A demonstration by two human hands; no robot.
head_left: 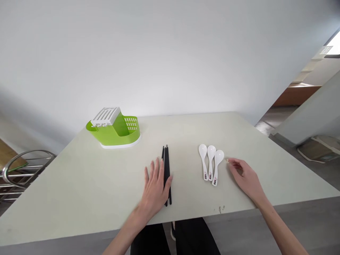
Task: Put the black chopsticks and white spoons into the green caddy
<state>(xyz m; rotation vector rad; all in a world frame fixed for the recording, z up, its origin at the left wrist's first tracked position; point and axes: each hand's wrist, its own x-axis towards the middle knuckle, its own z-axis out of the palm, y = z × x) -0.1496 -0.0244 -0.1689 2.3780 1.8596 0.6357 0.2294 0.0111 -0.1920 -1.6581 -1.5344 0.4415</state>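
Where the table (79, 184) drops off at nine o'clock, a chrome wire rack (16, 170) stands below its edge. On the table at ten o'clock from the person sits a green cutlery drainer (114, 129) with a white slotted insert, well apart from both hands.

Nearer the middle, the left hand (155, 187) lies palm down. Its fingers are straight and a little spread, and it grips nothing. Its thumb side touches a bundle of black chopsticks (166, 159), and the thumb seems to rest across them. The bundle's long axis runs from twelve to six o'clock, with the near end leaning slightly toward five. I cannot tell which end is the tips.

At three o'clock from the bundle, three white spoons (211, 164) lie side by side. Their bowls point to twelve o'clock and their handles to six, closing in toward each other at the near end.

Just beside the right-most spoon, at its three o'clock, the right hand (245, 177) rests with loosely curled fingers, their tips on the table. A pale speck sits at those fingertips, and I cannot tell whether it is pinched.

As I judge it, both hands are at the point of contact and neither has a hold. Lifting the chopsticks from here would call for the left fingers to curl across the bundle's short axis and gather all the sticks together.
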